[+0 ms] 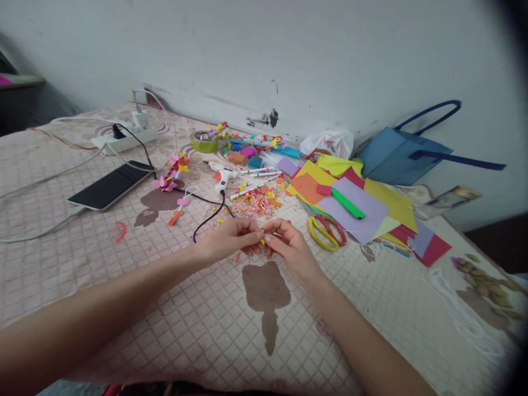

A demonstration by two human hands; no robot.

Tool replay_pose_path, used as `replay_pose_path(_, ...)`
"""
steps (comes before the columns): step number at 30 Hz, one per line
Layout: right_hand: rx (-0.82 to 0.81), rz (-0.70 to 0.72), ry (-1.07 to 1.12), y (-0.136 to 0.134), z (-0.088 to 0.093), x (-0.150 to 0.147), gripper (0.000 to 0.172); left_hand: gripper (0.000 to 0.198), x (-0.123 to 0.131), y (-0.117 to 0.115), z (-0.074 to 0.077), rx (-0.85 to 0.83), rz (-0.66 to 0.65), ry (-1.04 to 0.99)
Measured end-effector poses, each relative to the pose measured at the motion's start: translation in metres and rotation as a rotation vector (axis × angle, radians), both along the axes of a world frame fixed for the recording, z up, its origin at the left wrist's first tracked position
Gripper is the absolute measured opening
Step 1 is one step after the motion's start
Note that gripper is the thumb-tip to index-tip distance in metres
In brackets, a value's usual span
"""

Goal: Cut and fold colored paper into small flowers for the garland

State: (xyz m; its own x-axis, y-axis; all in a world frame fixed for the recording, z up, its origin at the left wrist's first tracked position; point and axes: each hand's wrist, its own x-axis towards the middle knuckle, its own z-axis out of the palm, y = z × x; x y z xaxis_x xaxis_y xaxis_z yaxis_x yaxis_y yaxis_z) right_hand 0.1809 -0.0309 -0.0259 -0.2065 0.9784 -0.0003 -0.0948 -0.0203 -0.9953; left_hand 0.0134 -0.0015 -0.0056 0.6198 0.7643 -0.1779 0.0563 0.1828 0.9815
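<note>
1. Hands meet at the middle of the view, above a bed point(124, 286) spread with a pink quilted cover, both bare forearms reaching in from the lower edge.
2. Left hand point(231, 237) comes in from the left, its fingers drawn together at the tips in a pinch.
3. Right hand point(289, 242) comes in from the right, its fingers pinched the same way and touching those of the left hand.
4. Between the two sets of fingertips sits a tiny piece point(263, 237), gripped from both sides just above the cover; it is too small to identify.
5. Just beyond the hands lies a heap of coloured paper scraps point(253, 202), and behind it a white glue gun point(223, 175) with its black cord trailing toward the left hand.
6. Near the right hand lie scissors point(325, 231) with one yellow and one red handle.
7. Further right is a loose stack of coloured paper sheets point(371, 212), with a green marker point(347, 202) resting on a lilac sheet.
8. A blue bag point(396, 157) leans against the wall behind the paper.
9. To the left, well apart from the hands, lie a phone point(111, 186) and a white power strip point(124, 140).
10. A string of paper flowers point(173, 175) lies between the phone and the glue gun.
</note>
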Motion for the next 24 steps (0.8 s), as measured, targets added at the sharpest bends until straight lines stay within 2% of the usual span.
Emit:
replay_pose_path(15,0.078,0.032,-0.049,-0.0032,0.0026,0.0018,0.016,0.013,-0.0020,-0.0016,-0.0005,-0.223,0.047,-0.150)
replay_pose_path(24,0.261,-0.023,-0.257,-0.0040,0.0045,0.0027,0.006,0.010,-0.0027,-0.0010,-0.0018,-0.152,0.019,-0.069)
